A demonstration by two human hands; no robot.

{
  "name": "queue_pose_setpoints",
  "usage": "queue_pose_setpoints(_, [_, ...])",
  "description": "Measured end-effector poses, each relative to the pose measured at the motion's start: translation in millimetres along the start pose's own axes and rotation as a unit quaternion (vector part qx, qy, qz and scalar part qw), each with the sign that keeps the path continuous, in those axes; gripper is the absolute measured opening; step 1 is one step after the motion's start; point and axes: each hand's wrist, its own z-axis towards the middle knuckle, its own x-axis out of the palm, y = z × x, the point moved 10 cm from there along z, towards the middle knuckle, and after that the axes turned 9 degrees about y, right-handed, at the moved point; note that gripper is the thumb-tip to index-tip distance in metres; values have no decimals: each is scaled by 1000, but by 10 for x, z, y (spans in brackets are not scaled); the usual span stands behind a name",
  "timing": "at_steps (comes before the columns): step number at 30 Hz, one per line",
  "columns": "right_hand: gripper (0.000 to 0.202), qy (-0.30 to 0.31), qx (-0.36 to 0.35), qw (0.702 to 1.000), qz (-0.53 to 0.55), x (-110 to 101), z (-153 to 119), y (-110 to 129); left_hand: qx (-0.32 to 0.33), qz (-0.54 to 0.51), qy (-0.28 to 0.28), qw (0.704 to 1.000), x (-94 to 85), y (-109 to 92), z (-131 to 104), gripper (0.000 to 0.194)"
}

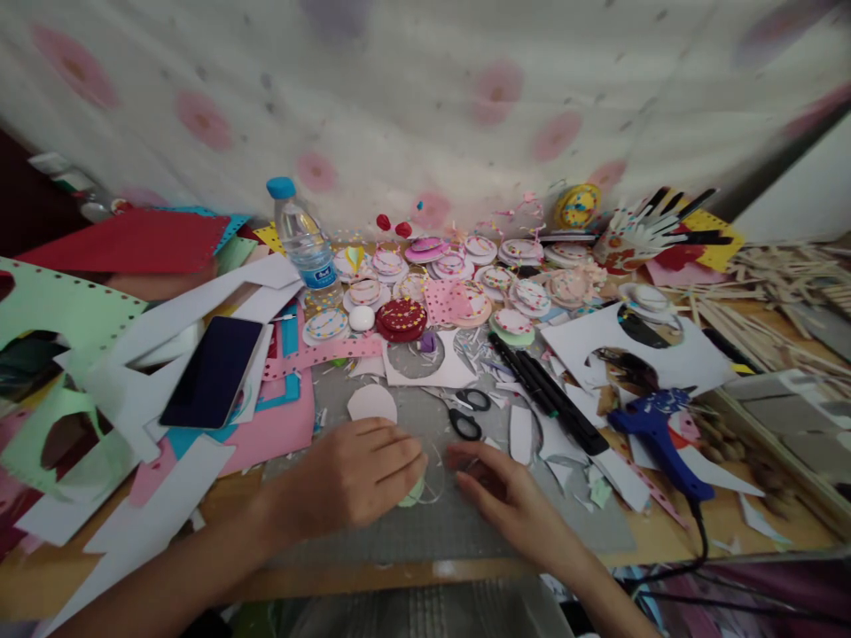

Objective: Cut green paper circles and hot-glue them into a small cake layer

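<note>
My left hand (372,470) has its fingers pressed together over a pale green paper piece (413,493), most of which it hides. A thin pale string (435,474) loops out beside that piece. My right hand (502,487) is just to the right of the string, fingers curved and apart, with nothing seen in it. Behind my left hand lies a white paper disc (372,403). Black-handled scissors (465,424) rest on the grey cutting mat (346,542) beyond my right hand.
A blue glue gun (658,439) and a black utility knife (565,403) lie to the right. Several decorated paper discs (401,319) fill the back, near a water bottle (307,239). A phone (213,370) rests on paper scraps at left; wooden sticks (784,292) lie at far right.
</note>
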Motion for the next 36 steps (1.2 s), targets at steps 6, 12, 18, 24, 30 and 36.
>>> queue_pose_setpoints(6, [44, 78, 12, 968, 239, 331, 69, 29, -33, -16, -33, 999, -190, 49, -55, 25])
queue_pose_setpoints(12, [33, 105, -1, 927, 360, 430, 108, 146, -29, -35, -16, 999, -274, 24, -75, 33])
queue_pose_setpoints(18, [35, 71, 1, 936, 345, 395, 163, 189, -28, -41, -24, 998, -318, 3, -74, 36])
queue_pose_setpoints(24, [30, 30, 18, 951, 309, 328, 169, 173, -22, 2, -34, 999, -273, -14, -118, 23])
queue_pose_setpoints(30, [31, -55, 20, 951, 305, 247, 140, 87, -57, -25, -40, 997, -233, 34, -84, 7])
queue_pose_setpoints(36, [32, -144, -9, 951, 275, 154, 129, 115, -176, -114, -112, 971, -227, 55, -122, 5])
